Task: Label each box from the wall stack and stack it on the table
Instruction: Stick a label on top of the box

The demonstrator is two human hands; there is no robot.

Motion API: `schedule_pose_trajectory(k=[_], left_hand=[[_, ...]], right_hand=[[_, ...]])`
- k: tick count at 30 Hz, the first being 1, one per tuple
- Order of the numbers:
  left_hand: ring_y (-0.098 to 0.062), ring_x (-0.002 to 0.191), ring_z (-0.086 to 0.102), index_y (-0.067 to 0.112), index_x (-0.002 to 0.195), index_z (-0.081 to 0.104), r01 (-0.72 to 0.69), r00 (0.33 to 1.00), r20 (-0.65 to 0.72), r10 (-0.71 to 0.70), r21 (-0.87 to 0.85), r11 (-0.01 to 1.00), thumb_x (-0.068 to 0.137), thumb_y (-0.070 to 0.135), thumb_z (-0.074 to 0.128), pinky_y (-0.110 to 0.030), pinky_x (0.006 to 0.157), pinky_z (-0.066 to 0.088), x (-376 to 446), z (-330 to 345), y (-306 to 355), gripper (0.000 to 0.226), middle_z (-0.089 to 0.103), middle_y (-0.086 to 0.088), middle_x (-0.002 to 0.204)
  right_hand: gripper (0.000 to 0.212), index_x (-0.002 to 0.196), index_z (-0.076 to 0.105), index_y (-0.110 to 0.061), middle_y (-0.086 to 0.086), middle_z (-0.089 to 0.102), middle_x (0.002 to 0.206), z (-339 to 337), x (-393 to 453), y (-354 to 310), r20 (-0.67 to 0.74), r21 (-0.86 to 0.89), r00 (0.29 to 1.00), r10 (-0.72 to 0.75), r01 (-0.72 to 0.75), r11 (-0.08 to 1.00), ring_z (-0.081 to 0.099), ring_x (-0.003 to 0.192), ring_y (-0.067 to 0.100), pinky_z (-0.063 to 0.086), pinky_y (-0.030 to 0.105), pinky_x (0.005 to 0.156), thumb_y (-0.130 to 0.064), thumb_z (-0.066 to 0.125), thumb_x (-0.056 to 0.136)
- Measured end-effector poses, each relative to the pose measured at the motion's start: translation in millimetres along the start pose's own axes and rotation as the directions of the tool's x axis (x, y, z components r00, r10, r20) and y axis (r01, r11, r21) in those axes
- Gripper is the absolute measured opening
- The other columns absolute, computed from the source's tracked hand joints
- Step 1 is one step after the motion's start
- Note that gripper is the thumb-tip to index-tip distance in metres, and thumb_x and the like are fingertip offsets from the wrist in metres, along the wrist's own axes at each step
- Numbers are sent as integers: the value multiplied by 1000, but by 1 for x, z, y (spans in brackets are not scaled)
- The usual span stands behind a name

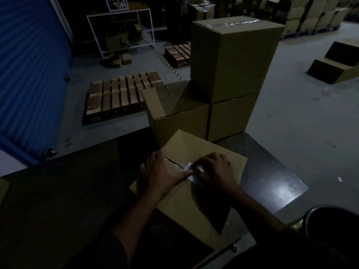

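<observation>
A brown cardboard box [186,206] lies on the dark table [58,191] right in front of me. A small white label [194,174] sits on its top, over the flap seam. My left hand [163,173] rests on the box top with its thumb pressing the label's left edge. My right hand [215,170] lies over the label's right side, its fingers pressing it down. Behind, three more cardboard boxes stand on the table: a left box [174,113], a right one [231,115], and a taped box [231,55] on top of that.
Two wooden pallets [120,94] lie on the grey floor beyond the table. A blue shutter [29,74] fills the left. A white metal rack [120,30] and stacked cartons [314,14] stand at the back. A dark round bin [330,220] is at lower right.
</observation>
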State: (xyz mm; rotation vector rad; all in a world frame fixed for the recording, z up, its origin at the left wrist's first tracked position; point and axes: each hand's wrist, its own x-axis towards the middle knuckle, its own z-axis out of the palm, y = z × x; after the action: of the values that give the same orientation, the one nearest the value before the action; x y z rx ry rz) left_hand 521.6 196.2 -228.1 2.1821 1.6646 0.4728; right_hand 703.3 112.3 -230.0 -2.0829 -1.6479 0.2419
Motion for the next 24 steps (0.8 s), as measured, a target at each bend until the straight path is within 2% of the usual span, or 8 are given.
schedule_pose_trajectory(k=[3,5,7,10,12,18,20,24], left_hand=[[-26,147,40,28,157,29,-9,1000,4,9,-4,1000,48,104,58,-50,119,31,1,0,-1,135,41,-3,160],[-25,147,40,28,157,29,-15,1000,-4,15,5,1000,50,104,59,-50,119,31,1,0,-1,134,42,-4,160],[-26,148,38,28,157,27,-15,1000,5,15,6,1000,50,105,57,-50,119,30,1,0,-2,135,40,-4,161],[-26,148,37,29,158,26,-11,1000,20,11,-1,1000,52,102,60,-51,120,27,1,0,-2,134,38,-3,162],[-26,148,37,28,158,26,-9,1000,21,9,-10,1000,52,100,63,-51,121,26,2,0,-2,133,38,-4,162],[-26,148,37,29,159,24,-3,999,40,4,-9,1000,51,101,62,-51,120,26,2,0,-2,135,37,-4,163],[-26,147,38,29,158,25,-4,999,33,4,-9,1000,49,103,58,-51,119,27,2,0,-2,136,39,-3,162],[-25,146,40,29,157,27,2,1000,21,-2,-8,1000,46,106,53,-51,119,28,1,-1,-1,138,41,-3,161]], right_hand=[[32,121,64,-50,-7,53,122,-1,1,0,12,-22,1000,-9,10,1000,41,120,19,29,35,93,-57,59,90],[27,115,67,-49,-7,54,119,-1,1,1,23,-13,1000,-12,12,1000,41,118,18,31,37,95,-54,62,89],[26,108,70,-45,-9,56,115,0,2,4,17,11,1000,-17,16,1000,43,115,16,30,33,90,-55,60,86],[45,112,72,-39,-13,63,110,6,2,12,-9,42,1000,-12,13,999,49,113,16,24,23,85,-64,46,85],[50,113,72,-38,-13,64,111,9,0,15,-6,5,1000,-9,9,1000,49,113,15,22,21,84,-65,39,86],[18,103,71,-29,-8,60,109,-3,-11,8,-59,48,998,23,-20,999,43,110,14,25,25,84,-39,63,92],[15,104,72,-26,-7,58,108,-5,-13,7,-71,79,997,41,-36,996,38,107,11,26,26,85,-33,64,92],[19,108,73,-24,-6,59,112,-4,-16,6,-98,16,995,-3,4,1000,41,112,14,25,25,89,-35,64,94]])
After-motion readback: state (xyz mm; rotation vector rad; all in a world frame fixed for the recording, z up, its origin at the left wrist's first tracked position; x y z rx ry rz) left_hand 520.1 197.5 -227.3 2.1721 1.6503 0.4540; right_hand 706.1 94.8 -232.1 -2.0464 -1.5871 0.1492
